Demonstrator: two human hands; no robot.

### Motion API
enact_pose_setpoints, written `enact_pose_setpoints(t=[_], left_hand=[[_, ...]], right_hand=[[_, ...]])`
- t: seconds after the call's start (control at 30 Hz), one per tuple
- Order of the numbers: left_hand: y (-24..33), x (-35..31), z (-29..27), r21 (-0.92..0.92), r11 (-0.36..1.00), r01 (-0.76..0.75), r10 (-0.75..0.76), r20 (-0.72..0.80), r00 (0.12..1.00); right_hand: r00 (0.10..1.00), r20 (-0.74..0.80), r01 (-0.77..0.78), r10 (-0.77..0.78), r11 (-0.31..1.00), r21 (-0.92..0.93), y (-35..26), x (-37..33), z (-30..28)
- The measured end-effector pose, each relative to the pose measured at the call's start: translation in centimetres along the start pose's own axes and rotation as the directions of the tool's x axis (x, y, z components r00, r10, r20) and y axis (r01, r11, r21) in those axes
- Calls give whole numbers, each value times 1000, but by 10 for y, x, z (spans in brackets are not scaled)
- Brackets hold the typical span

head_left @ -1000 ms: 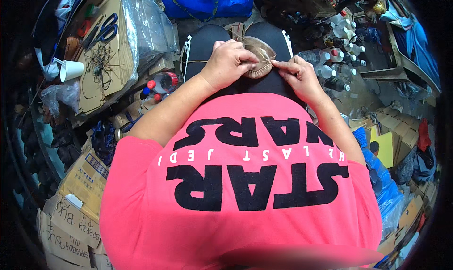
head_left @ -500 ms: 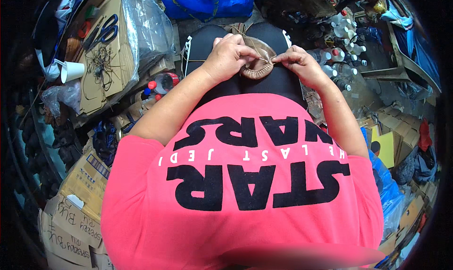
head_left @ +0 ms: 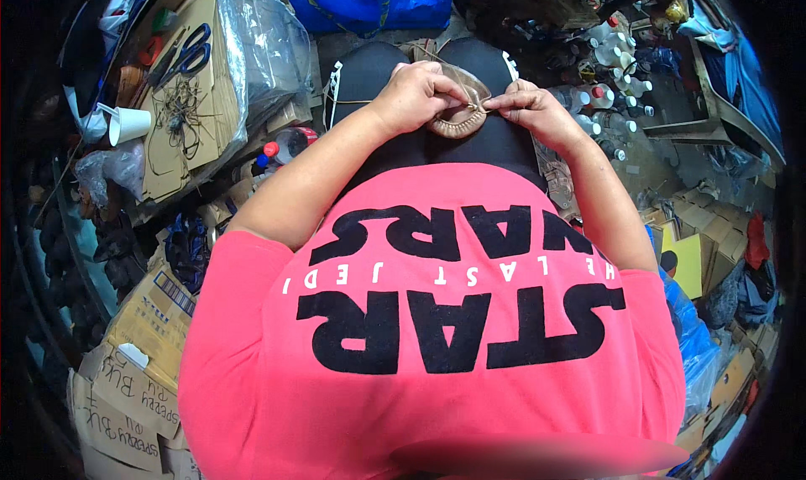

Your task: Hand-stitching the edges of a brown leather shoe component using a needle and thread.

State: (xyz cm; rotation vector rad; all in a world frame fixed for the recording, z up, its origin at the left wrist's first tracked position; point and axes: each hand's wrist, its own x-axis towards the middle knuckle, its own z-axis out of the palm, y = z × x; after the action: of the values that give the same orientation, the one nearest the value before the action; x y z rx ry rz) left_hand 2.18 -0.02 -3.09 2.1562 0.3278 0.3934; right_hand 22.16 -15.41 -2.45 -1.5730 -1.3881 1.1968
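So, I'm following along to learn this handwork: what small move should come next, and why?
I'd probably draw the thin cord gently snug: it shows near the puckered rim of the brown piece, between the left hand and the right hand, both close enough to pull and steady.

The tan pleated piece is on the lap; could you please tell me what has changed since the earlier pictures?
The right hand has shifted slightly forward, and the left hand slightly rightward. No release shows. The tan pleated piece stays on the lap; scissors and white cup are unmoved.
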Motion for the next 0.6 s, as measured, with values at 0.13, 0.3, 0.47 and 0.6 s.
enact_pose_setpoints(t=[0.13, 0.3, 0.47, 0.6], left_hand=[[-3, -6, 0, 59, 998, -25, 20, 76, 997], [13, -22, -2, 262, 962, -70, 78, -20, 997], [16, -27, 2, 303, 950, -74, 94, -49, 994], [10, -24, 3, 288, 955, -65, 85, -57, 995]], right_hand=[[1000, 0, -31, 31, 999, -11, -2, -5, 0], [998, -49, -42, 39, 996, -77, 3, -14, 6], [993, -117, -4, -13, 990, -141, 3, -17, 11], [991, -134, -3, -14, 993, -120, 7, -15, 14]])
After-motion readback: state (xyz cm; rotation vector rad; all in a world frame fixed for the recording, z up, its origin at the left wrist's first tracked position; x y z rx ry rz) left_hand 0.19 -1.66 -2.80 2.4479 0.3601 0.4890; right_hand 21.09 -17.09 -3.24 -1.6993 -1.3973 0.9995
